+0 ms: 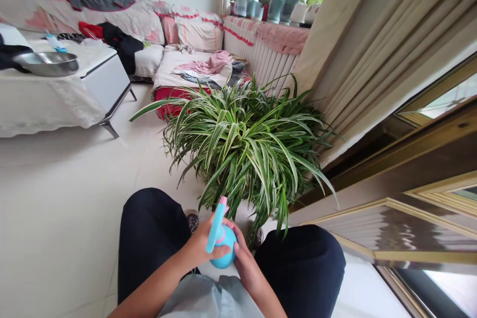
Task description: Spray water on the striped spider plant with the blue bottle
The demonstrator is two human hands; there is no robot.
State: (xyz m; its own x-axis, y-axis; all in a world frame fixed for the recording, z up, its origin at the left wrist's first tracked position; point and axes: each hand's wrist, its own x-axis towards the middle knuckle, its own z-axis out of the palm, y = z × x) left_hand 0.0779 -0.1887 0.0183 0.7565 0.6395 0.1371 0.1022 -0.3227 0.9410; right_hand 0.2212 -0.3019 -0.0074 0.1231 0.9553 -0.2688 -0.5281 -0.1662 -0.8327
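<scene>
So they've got a blue spray bottle between their knees, left hand curled round it, right hand with fingers pressed together on the bulb, and a big spider plant just beyond.

we find the room brightly lit by daylight from the window on the right, its panes washed out to near white. only soft, faint shadows fall on the tile floor beneath the spider plant. the steel pan carries a mild glare. our wide lens bends straight lines and stretches shapes toward the edges, yet the left hand, right hand and spray bottle look sharp, and we spot no real blur.
</scene>
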